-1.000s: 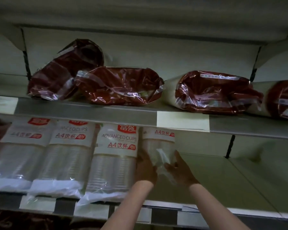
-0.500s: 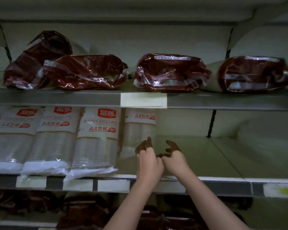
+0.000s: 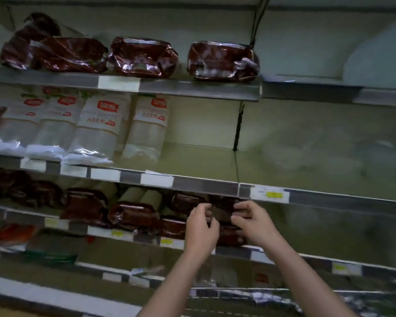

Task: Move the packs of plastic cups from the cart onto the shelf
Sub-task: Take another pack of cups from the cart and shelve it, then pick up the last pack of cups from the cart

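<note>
Several packs of clear plastic cups with white and red labels lie side by side on the middle shelf (image 3: 204, 186); the rightmost pack (image 3: 146, 129) lies slightly apart from the others (image 3: 96, 131). My left hand (image 3: 200, 227) and my right hand (image 3: 254, 223) hover close together below that shelf's front edge, in front of the shelf underneath. Both hands hold nothing, their fingers loosely curled and apart. The cart's wire rim (image 3: 284, 291) shows at the bottom right.
Dark red shiny packs (image 3: 144, 57) fill the top shelf and more of them (image 3: 130, 216) the shelf under the cups. The middle shelf right of the cup packs is bare. Price labels (image 3: 157, 180) line the shelf edges.
Both hands let go of the rightmost cup pack, left it on the shelf and drew back and down. The view has pulled away and swung to the right.
</note>
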Action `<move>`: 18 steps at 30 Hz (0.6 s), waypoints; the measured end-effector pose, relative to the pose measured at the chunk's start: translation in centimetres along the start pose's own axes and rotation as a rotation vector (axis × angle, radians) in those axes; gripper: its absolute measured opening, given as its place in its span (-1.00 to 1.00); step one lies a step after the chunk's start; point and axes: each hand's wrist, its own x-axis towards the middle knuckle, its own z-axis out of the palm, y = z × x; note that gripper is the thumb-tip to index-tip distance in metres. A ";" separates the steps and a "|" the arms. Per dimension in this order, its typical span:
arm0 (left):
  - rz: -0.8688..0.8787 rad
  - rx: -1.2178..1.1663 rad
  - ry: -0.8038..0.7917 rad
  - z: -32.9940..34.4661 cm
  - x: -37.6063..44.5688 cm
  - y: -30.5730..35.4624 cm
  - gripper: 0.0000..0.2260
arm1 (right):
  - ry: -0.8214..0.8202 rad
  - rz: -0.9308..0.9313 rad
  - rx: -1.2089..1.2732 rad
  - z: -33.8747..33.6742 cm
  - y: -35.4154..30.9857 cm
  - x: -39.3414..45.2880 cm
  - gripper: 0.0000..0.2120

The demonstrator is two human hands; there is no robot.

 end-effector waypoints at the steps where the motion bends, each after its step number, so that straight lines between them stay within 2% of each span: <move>1: -0.013 -0.004 -0.020 0.9 -1.3 0.6 -0.73 | -0.009 0.008 -0.008 -1.4 0.7 -0.8 -0.80; 7: 0.005 0.022 -0.061 3.6 -5.2 3.8 -0.73 | -0.042 -0.027 -0.086 -7.2 2.4 -4.7 -0.85; 13: -0.041 0.018 -0.166 5.7 -7.9 4.6 -0.72 | -0.053 0.045 -0.129 -9.2 4.4 -7.3 -0.82; 18: -0.138 0.021 -0.210 7.5 -9.3 2.8 -0.71 | -0.030 0.182 -0.075 -9.1 8.3 -8.5 -0.81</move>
